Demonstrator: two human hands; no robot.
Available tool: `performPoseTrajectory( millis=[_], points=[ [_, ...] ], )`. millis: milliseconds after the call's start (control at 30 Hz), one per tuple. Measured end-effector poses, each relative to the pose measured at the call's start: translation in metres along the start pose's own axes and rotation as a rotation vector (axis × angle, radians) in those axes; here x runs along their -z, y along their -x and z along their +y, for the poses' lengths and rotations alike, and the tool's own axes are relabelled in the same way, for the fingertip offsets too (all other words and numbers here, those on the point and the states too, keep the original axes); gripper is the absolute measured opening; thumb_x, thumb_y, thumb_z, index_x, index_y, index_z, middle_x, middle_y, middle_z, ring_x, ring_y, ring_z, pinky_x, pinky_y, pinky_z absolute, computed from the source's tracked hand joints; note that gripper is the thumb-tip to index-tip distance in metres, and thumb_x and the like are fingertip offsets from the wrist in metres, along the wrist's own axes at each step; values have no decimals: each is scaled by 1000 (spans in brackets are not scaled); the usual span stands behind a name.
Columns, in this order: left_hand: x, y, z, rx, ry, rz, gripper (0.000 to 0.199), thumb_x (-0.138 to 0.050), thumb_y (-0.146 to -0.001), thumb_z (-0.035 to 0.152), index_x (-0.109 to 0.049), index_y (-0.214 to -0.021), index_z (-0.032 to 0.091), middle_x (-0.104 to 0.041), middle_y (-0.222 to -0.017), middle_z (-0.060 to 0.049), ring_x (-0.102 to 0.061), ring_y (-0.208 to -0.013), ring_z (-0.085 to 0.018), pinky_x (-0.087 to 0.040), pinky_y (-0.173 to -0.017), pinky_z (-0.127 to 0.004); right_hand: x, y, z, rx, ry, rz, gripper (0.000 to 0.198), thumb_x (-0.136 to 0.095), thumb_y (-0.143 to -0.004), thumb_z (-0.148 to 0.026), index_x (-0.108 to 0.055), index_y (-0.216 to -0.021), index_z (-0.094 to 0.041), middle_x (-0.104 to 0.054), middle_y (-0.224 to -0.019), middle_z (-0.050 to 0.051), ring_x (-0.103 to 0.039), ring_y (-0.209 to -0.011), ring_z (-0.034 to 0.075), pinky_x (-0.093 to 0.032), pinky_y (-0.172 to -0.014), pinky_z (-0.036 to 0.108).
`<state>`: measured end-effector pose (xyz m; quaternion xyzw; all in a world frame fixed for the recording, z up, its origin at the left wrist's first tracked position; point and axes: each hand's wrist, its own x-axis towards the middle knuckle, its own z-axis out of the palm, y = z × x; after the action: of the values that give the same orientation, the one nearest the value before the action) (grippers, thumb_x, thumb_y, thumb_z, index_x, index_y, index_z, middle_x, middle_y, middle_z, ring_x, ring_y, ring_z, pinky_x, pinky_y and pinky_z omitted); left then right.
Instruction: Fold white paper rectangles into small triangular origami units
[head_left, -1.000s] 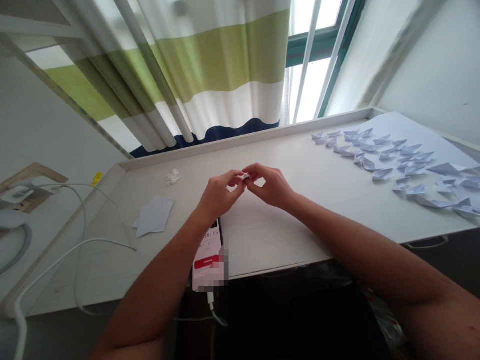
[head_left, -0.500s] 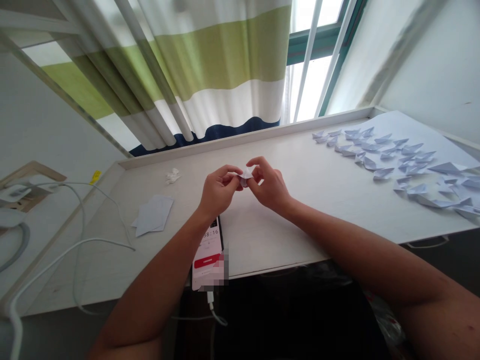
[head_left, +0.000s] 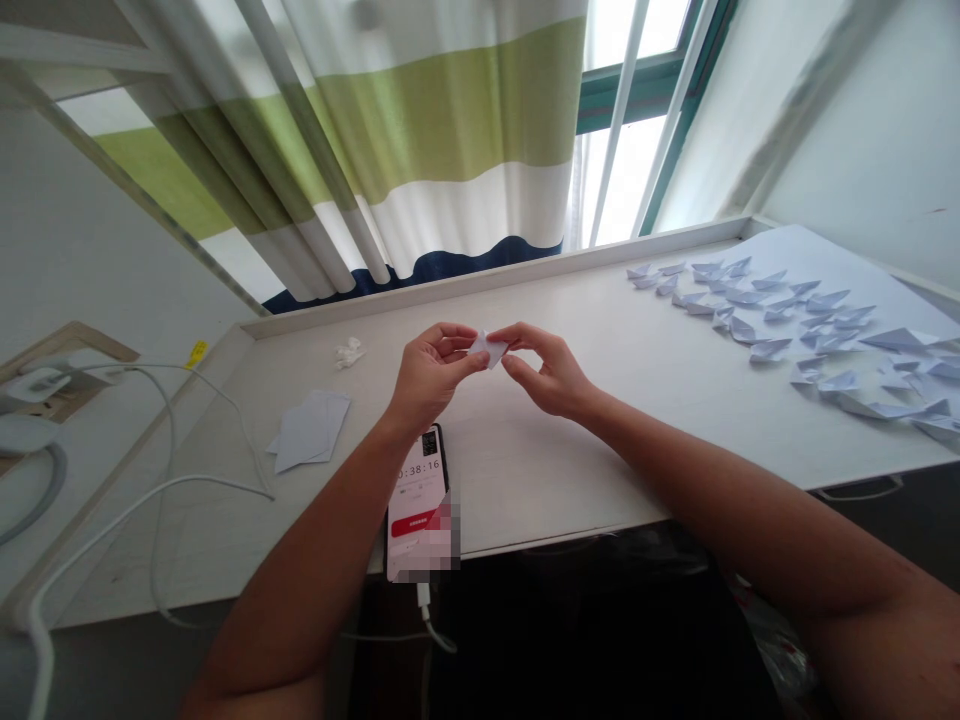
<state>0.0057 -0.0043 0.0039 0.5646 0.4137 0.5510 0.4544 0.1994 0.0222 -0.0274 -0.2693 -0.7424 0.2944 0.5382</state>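
Note:
Above the middle of the white desk [head_left: 555,470], a small folded piece of white paper [head_left: 491,351] is held between both hands. My left hand [head_left: 433,370] pinches its left side, the thumb lying across the front face. On the other side, my right hand [head_left: 549,368] has its fingertips at the paper's upper right edge, with the thumb just below. The fingers' far side is hidden. Several folded paper boats [head_left: 772,310] stand at the right of the desk, some on a large white sheet [head_left: 795,255]. Flat paper sheets [head_left: 311,432] lie at the left.
A phone [head_left: 416,500] with a plugged-in cable [head_left: 424,600] lies at the front edge, partly under my left forearm. Crumpled white paper [head_left: 349,353] sits at the back left. White cords [head_left: 172,480] run along the left side. A striped curtain [head_left: 450,130] hangs behind the desk.
The folded paper has been turned and now shows a flatter, diamond-like face. My left thumb has come across its front, and my right index finger has come down onto its edge.

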Motion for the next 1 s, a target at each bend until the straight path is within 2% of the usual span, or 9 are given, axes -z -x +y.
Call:
performPoseTrajectory(
  millis=[67, 133, 267, 367, 433, 567, 667, 833, 1000],
  points=[
    [-1, 1, 1, -31, -21, 14, 49, -102, -67, 31, -71, -103, 19, -81, -105, -5, -82, -93, -23, -68, -92, -42, -2, -1, 2, -122, -87, 15, 30, -77, -96, -48, -74, -111, -22, -81, -100, 7, -77, -94, 25, -63, -90, 44],
    [-1, 1, 2, -54, -25, 30, 53, -102, -68, 30, -68, -108, 21, -81, -112, -5, -83, -94, -23, -69, -93, -43, -4, -3, 4, -223, -173, -1, 42, -85, -89, -60, -76, -103, -21, -79, -90, 6, -75, -87, 24, -63, -82, 42],
    [1, 0, 2, -10, 7, 17, 57, -100, -70, 28, -67, -116, 21, -82, -111, -5, -82, -90, -21, -68, -93, -43, -7, -4, 5, -279, -311, -4, 51, -88, -82, -71, -77, -87, -21, -79, -86, 5, -71, -82, 22, -60, -79, 40],
    [3, -2, 0, 43, 15, -30, 40, -93, -80, 35, -72, -110, 18, -82, -102, -6, -81, -92, -22, -67, -92, -43, -6, -4, 5, -303, -327, 26, 48, -90, -81, -69, -79, -85, -22, -77, -82, 3, -67, -79, 19, -57, -76, 37],
    [4, -2, -2, 52, 5, -63, 36, -91, -83, 38, -76, -108, 17, -83, -99, -7, -80, -94, -22, -66, -91, -41, -5, -4, 5, -325, -334, 35, 46, -91, -81, -67, -79, -82, -22, -75, -80, 3, -65, -77, 18, -56, -76, 36],
    [2, 1, -3, 74, -48, -136, 39, -96, -80, 44, -82, -103, 15, -85, -94, -10, -81, -90, -24, -65, -88, -39, -4, -5, 5, -381, -428, -1, 44, -92, -80, -64, -79, -81, -22, -75, -80, 2, -63, -75, 17, -55, -74, 35],
    [1, 3, -2, 105, -69, -142, 40, -96, -81, 50, -84, -95, 14, -85, -90, -13, -82, -87, -26, -65, -84, -39, -3, -5, 5, -409, -455, -29, 41, -93, -79, -59, -79, -80, -21, -74, -77, 2, -62, -72, 15, -55, -71, 33],
    [1, 3, 1, 139, -90, -181, 45, -92, -84, 57, -85, -96, 14, -86, -95, -15, -84, -88, -28, -67, -78, -39, 0, -6, 5, -441, -480, -33, 31, -90, -80, -45, -74, -70, -20, -69, -69, -1, -64, -70, 16, -56, -73, 33],
    [4, 2, 0, 83, -146, -251, 48, -92, -82, 62, -85, -89, 15, -85, -85, -13, -82, -79, -25, -67, -78, -39, 4, -7, 4, -363, -439, -125, 33, -86, -88, -51, -78, -84, -19, -78, -84, 4, -71, -77, 17, -60, -78, 36]
  ],
)
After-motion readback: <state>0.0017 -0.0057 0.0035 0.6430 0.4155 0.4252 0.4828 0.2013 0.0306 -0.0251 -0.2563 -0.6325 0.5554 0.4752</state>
